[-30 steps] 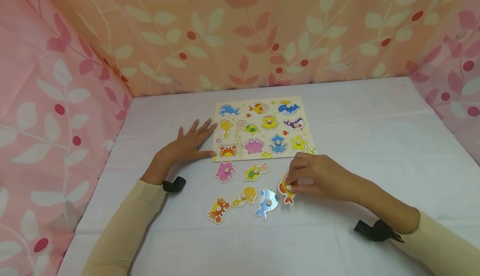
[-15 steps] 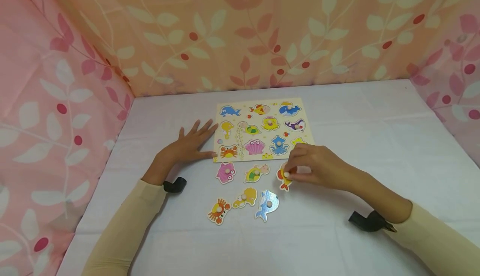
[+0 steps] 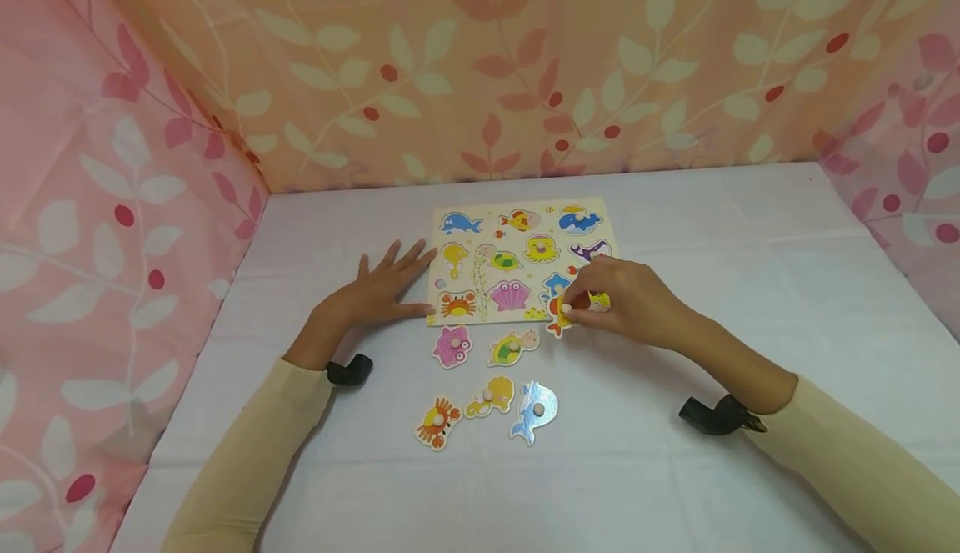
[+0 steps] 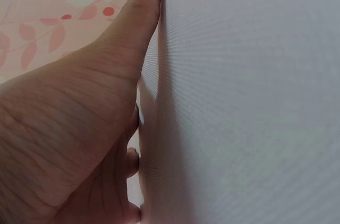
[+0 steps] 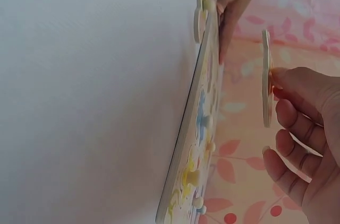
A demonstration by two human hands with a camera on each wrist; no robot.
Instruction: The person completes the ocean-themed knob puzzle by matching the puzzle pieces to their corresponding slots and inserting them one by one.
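Note:
My right hand (image 3: 633, 299) pinches the wooden peg of a red and yellow fish puzzle piece (image 3: 555, 325). In the right wrist view the fish piece (image 5: 266, 80) is seen edge-on, clear of the board's surface. The head view shows it overlapping the front edge of the wooden sea-animal puzzle board (image 3: 487, 221), by the blue squid (image 3: 555, 284). My left hand (image 3: 378, 290) lies with spread fingers on the cloth, thumb and fingertips at the board's left edge. Pegged whale (image 3: 580, 221) and octopus (image 3: 541, 248) pieces sit in the board.
In front of the board lie loose pegged pieces: a pink shell (image 3: 452, 346), a turtle (image 3: 513, 348), a crab (image 3: 438, 424), a seahorse (image 3: 490, 397) and a blue dolphin (image 3: 534, 411). Floral curtains (image 3: 420, 61) enclose the white-clothed table (image 3: 750, 286) at back and sides.
My right hand has lifted the fish piece from beside the dolphin and carried it forward and slightly left to the board's front edge. The left hand has stayed put.

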